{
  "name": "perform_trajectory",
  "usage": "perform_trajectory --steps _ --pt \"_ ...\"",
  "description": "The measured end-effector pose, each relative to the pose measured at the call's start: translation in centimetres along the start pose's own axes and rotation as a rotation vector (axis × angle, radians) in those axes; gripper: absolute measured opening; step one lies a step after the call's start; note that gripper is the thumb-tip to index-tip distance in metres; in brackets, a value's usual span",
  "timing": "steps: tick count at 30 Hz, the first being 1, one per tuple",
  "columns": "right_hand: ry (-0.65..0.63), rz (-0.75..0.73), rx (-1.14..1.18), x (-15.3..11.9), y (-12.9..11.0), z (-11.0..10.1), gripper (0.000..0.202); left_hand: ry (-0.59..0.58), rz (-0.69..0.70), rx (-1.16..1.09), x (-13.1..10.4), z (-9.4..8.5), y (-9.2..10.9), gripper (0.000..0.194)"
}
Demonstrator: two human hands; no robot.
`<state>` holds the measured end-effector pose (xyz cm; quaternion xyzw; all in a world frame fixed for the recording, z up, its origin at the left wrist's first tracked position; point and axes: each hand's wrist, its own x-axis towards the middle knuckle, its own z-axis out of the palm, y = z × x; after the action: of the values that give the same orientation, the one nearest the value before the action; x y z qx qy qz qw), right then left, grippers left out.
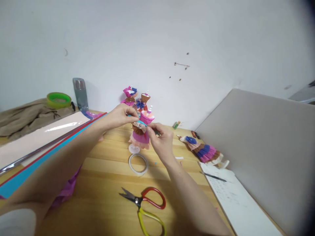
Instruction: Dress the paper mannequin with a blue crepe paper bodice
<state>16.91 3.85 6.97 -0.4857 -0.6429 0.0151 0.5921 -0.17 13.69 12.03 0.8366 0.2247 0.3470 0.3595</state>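
A small mannequin figure (140, 137) in a pink and brown crepe-paper dress stands upright on the wooden table, on a white round base (134, 148). A blue strip (140, 122) lies across its waist, above a brown and cream pleated fan piece (139, 127). My left hand (125, 114) pinches the left end of the blue strip, thumb and fingers together. On the figure's right side, my right hand (161, 136) is closed with its fingertips at the strip's other end.
A roll of white tape (138, 164) and open scissors (138, 200) lie in front. Paper sheets (49, 141), a bottle (80, 93) and green tape (59, 100) are left. Dressed figures (139, 103) stand behind; another (204, 150) lies right, near a notebook (236, 196).
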Motion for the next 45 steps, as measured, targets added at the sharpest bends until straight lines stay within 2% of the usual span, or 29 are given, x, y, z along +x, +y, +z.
perform_trajectory --steps 5,11,14,16,19,25,29,38,45 --pt "0.088 -0.043 -0.116 0.3 1.3 0.4 0.014 0.046 0.075 0.113 1.8 0.2 -2.1 0.009" --pt "0.095 -0.204 -0.287 0.0 2.9 0.6 0.014 0.104 0.239 0.309 2.7 0.4 -3.3 0.009" --pt "0.08 -0.277 -0.334 -0.1 3.3 0.6 0.015 0.118 0.274 0.308 3.0 0.6 -4.0 0.009" --pt "0.061 -0.271 -0.325 -0.2 3.4 0.6 0.015 0.119 0.269 0.278 3.1 0.7 -4.5 0.009" --pt "0.032 -0.171 -0.244 -0.4 3.4 0.7 0.014 0.122 0.203 0.191 2.9 1.0 -5.0 0.01" --pt "0.005 0.263 0.107 -0.4 3.4 0.9 0.016 0.091 -0.023 -0.115 2.6 1.4 -5.1 0.007" --pt "-0.01 0.453 0.302 0.0 3.5 0.9 0.018 0.065 -0.098 -0.254 2.6 1.4 -5.0 0.007" --pt "-0.103 0.61 0.436 0.5 3.0 0.5 0.028 0.037 -0.18 -0.387 2.8 1.5 -5.1 0.009" --pt "-0.177 0.696 0.495 0.8 3.2 0.1 0.034 0.005 -0.171 -0.383 3.2 1.6 -5.6 0.01"
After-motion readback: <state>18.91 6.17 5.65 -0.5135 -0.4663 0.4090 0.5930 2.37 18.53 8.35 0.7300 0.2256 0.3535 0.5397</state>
